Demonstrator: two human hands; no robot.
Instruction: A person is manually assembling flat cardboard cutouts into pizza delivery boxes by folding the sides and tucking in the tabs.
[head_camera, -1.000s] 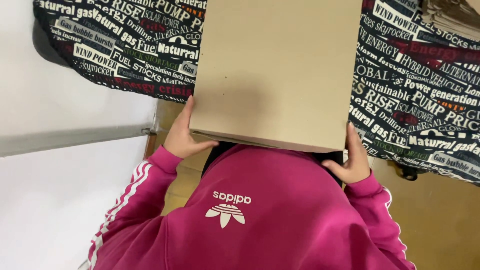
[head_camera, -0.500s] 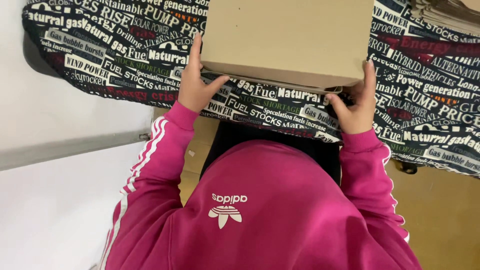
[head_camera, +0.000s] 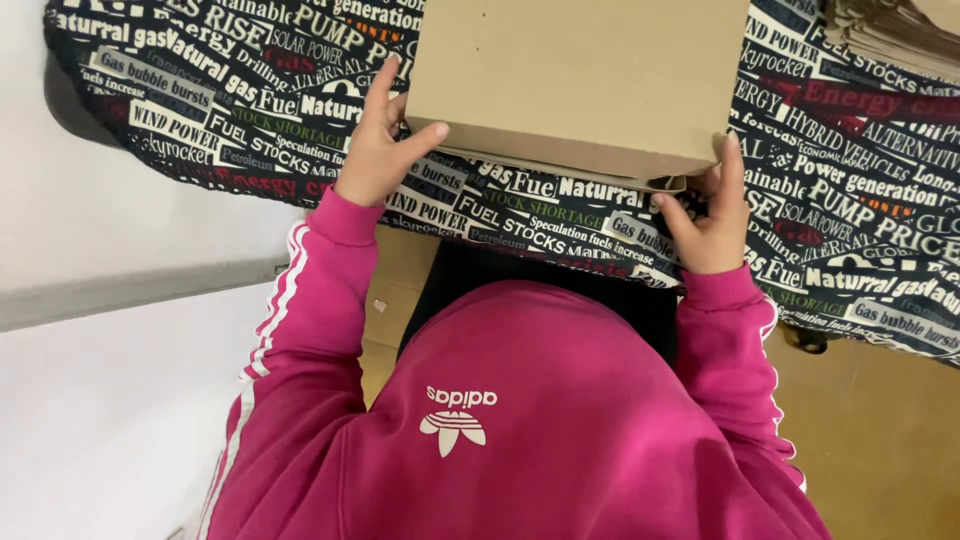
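A plain brown cardboard box (head_camera: 580, 80) rests on a table covered with a dark cloth printed with lettering (head_camera: 250, 100). My left hand (head_camera: 380, 145) grips the box's near left corner, thumb against its front face. My right hand (head_camera: 705, 215) holds the near right corner, fingers up along the side. A thin flap or lid edge shows under the box's front edge. Both arms wear pink sleeves with white stripes.
A stack of flat cardboard sheets (head_camera: 890, 30) lies at the far right corner of the table. A white wall or panel (head_camera: 100, 380) stands on my left. Brown cardboard lies on the floor (head_camera: 880, 440) to my right and below the table edge.
The box has moved away from my body and down onto the table. Both hands followed it forward and stay on its near corners.
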